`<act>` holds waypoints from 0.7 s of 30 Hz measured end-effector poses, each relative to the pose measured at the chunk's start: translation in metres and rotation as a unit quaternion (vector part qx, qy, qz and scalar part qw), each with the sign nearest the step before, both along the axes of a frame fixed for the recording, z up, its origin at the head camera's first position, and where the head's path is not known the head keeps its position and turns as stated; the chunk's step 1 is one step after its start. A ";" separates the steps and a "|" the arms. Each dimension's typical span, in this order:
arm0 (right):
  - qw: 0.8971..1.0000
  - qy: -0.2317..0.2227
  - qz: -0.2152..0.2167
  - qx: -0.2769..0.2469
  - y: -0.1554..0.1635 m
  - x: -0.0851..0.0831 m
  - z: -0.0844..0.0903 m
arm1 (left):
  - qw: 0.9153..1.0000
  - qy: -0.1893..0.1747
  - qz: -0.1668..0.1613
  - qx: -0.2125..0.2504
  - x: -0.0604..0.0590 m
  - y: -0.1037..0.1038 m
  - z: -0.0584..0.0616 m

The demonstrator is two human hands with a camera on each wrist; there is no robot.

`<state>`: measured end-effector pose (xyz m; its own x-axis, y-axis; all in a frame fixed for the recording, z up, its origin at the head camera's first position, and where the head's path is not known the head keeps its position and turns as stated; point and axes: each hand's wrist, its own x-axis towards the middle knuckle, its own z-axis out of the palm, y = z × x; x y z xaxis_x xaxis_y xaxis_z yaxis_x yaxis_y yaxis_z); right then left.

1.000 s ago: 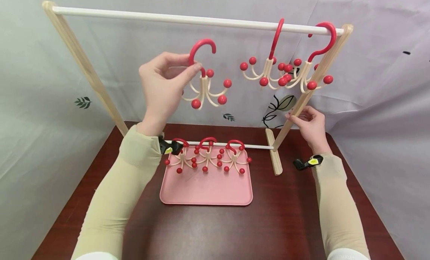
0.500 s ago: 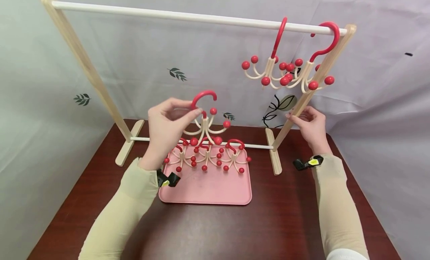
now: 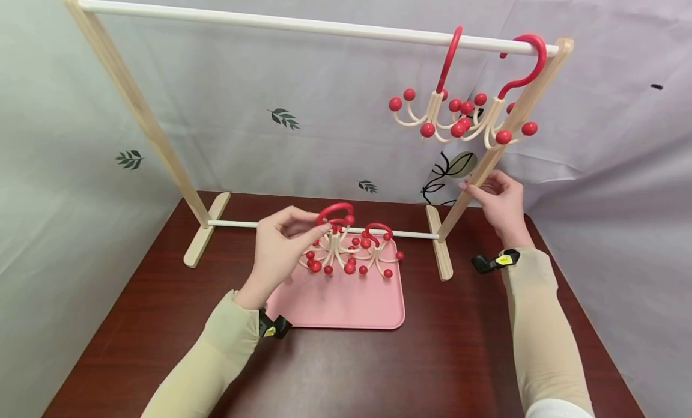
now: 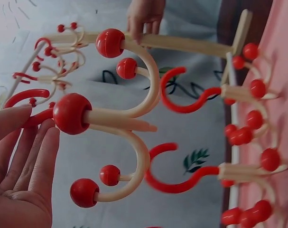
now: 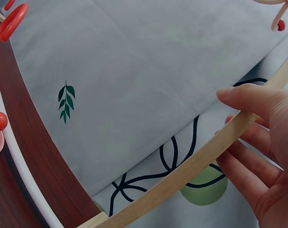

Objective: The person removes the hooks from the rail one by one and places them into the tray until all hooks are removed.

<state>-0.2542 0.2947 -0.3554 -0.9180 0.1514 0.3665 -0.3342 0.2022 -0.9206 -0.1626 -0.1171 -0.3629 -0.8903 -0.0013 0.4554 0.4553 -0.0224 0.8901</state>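
A dark, glossy wooden table (image 3: 135, 322) carries a light wooden rack (image 3: 162, 148) with slanted flat posts, flat feet and two thin white round rails, one high, one low near the table's far edge. Behind it hangs pale cloth printed with small leaves.

The left hand (image 3: 278, 250) is over the left part of a smooth pink tray (image 3: 351, 304) with rounded corners that lies at the table's middle. Thumb and forefinger pinch the red curved hook of a plastic hanger (image 3: 332, 247); the other fingers lie loosely straight, as the left wrist view shows. The hanger has a cream stem that splits into several upcurved prongs, each tipped with a shiny red ball, and it sits low above the tray's far edge, just in front of the lower rail. Just to its right, another hanger of the same kind (image 3: 378, 250) rests on the tray with its hook at the rail; others behind the held one are hard to tell apart.

Further right, two matching hangers (image 3: 459, 115) hang by their red hooks from the right end of the top rail, prongs crowded together.

The right hand (image 3: 500, 202) grips the rack's right post between thumb and curled fingers, partway up the post.
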 end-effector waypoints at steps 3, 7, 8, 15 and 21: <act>1.000 0.002 -0.001 0.002 0.000 0.000 0.000 | 1.000 -0.019 -0.006 -0.007 0.005 0.004 -0.010; 1.000 0.000 -0.005 0.005 0.001 0.000 -0.001 | 0.998 -0.061 -0.015 -0.013 0.014 0.008 -0.021; 1.000 -0.001 -0.006 0.004 0.000 0.000 0.000 | 0.997 -0.072 -0.018 -0.013 0.015 0.009 -0.024; 1.000 -0.003 -0.011 0.010 0.000 0.000 0.000 | 0.995 -0.097 -0.026 -0.011 0.023 0.018 -0.042; 1.000 -0.011 -0.018 0.017 0.001 -0.002 -0.001 | 0.993 -0.101 -0.053 -0.001 0.029 0.026 -0.054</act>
